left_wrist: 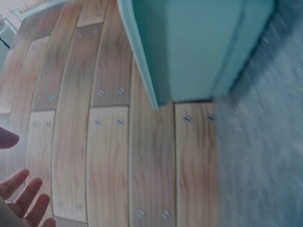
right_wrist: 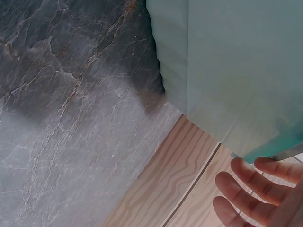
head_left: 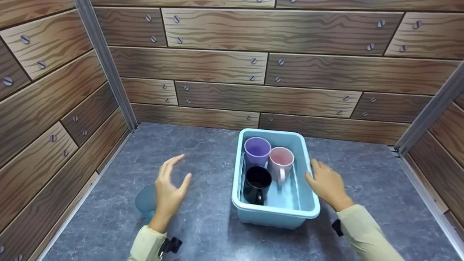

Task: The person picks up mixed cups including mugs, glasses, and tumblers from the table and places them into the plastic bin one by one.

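A light blue plastic tub [head_left: 275, 216] stands on the grey marbled tabletop. Inside it are a purple cup [head_left: 257, 156] at the back, a pink mug [head_left: 281, 167] beside it, and a black mug [head_left: 256, 188] at the front left. My right hand [head_left: 329, 183] is at the tub's right rim, and its fingertips [right_wrist: 242, 165] meet the rim edge. To the left of the tub my left hand [head_left: 168, 190] is raised, thumb and fingers spread apart with nothing between them. Behind it sits a round-topped blue cup-like thing [head_left: 145, 199], partly hidden by that hand and wrist.
Wood-plank-patterned walls [head_left: 253, 65] enclose the tabletop [head_left: 203, 217] at the back and both sides. Grey metal posts [head_left: 108, 58] stand in the back corners. The tub is fairly close to the back wall, right of the middle.
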Motion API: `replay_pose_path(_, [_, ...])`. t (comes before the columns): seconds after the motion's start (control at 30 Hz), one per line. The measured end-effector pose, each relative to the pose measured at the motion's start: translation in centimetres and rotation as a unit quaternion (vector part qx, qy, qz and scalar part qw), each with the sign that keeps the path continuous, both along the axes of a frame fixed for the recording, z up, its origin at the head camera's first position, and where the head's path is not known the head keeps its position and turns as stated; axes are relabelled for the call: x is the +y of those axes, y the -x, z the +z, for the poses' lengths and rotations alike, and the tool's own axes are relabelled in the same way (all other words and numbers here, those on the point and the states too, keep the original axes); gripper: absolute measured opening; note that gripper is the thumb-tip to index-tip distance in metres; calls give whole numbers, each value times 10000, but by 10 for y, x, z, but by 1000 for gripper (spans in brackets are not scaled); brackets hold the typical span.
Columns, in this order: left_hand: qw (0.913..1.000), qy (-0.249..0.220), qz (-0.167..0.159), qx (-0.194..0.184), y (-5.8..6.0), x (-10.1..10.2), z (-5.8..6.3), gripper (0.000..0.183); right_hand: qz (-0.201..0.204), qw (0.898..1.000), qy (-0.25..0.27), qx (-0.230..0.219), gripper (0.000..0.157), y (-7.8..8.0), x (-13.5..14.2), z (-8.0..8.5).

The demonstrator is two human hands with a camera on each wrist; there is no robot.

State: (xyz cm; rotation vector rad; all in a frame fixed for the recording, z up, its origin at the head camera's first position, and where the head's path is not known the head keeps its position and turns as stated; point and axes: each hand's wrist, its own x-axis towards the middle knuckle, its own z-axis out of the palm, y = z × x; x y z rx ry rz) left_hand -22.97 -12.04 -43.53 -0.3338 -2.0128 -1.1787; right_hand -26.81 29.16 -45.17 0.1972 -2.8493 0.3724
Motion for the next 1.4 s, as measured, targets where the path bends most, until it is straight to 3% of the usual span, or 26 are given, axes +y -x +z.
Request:
replay_pose_path(0.17, [9999,96,106,-8,-3,-15,-13,57,16,10000,17,11,45,1,-1,2])
replay_pose_path(0.63, [9980,77,593,-197,-8,-42,-35,72,-6,10000,48,-4,42,1,-1,3])
replay_pose_path(0.8, [9958,10,743,-528,-10,-50,-44,74,15,9999,155,49,36,2,0,2])
replay_pose_path(1.4, [9825,-3,1297,-1337,-15,-65,-65,77,-22,9999,80,-99,43,-2,-2,1])
